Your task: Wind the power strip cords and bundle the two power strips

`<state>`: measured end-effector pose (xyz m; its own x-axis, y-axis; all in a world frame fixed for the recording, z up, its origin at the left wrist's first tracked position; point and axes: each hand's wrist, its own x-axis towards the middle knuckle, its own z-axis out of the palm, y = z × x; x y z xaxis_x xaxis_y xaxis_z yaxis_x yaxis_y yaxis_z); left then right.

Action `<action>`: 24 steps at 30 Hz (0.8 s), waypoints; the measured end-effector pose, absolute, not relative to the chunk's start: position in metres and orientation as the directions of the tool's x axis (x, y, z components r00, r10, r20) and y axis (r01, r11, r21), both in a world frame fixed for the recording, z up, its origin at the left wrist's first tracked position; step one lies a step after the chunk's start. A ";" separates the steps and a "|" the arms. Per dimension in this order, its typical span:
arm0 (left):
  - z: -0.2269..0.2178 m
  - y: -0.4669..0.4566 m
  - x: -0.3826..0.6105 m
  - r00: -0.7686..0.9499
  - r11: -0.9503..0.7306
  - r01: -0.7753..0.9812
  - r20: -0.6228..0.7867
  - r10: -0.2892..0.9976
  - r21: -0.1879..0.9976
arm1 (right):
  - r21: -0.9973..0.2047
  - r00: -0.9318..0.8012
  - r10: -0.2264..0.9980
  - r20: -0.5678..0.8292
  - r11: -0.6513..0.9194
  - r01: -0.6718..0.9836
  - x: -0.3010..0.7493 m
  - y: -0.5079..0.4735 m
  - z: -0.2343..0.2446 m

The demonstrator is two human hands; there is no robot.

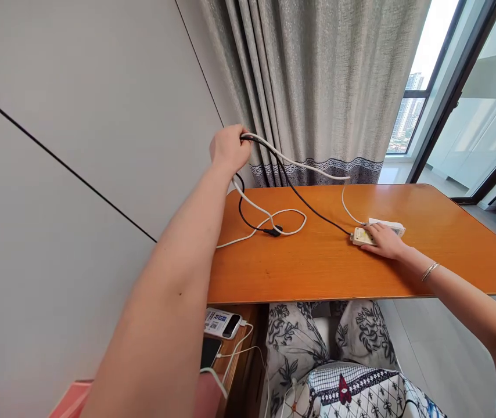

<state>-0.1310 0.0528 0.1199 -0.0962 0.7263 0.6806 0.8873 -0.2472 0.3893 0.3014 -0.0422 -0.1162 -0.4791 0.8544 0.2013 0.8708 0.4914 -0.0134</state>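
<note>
My left hand (229, 150) is raised above the far left part of the table, its fingers closed around a black cable (302, 199) and a white cable (306, 166). Both cables arc down to the right toward two power strips lying side by side. My right hand (383, 240) rests over them, fingers gripping the cream power strip (360, 236) and touching the white power strip (398, 227) behind it. Below my left hand, a black plug (276, 231) lies on the tabletop among loops of white cable.
The orange-brown table (283, 276) spans in front of my lap. Grey curtains (330, 87) hang behind it, and a pale panelled surface (78, 104) rises at left. Lower left, a phone-like white device (222, 323) and a dark phone (210, 352) with white cords lie on a wooden surface.
</note>
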 end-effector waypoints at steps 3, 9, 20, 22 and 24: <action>0.113 0.054 -0.141 -0.097 -0.231 0.895 0.671 0.735 0.382 | 0.041 -0.391 0.869 0.305 0.398 0.916 0.338 -0.037 -0.117; 0.106 0.054 -0.141 -0.018 -0.220 0.935 0.656 0.754 0.279 | 0.012 -0.427 0.895 0.130 0.430 0.903 0.371 -0.018 -0.115; 0.099 0.042 -0.162 0.132 -0.209 0.976 0.588 0.798 0.065 | 0.024 -0.413 0.911 0.013 0.412 0.911 0.380 -0.002 -0.096; 0.098 0.041 -0.165 0.158 -0.207 0.978 0.569 0.807 0.022 | 0.063 -0.404 0.915 -0.002 0.403 0.913 0.385 -0.004 -0.095; 0.097 0.040 -0.168 0.197 -0.202 0.978 0.532 0.824 -0.050 | 0.086 -0.379 0.925 -0.007 0.378 0.922 0.393 -0.007 -0.095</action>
<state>-0.1681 0.0399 0.0969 0.1968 0.8237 0.5318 0.9782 -0.2015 -0.0500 0.3925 -0.0074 -0.0949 -0.3790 0.9254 -0.0070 0.9218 0.3781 0.0859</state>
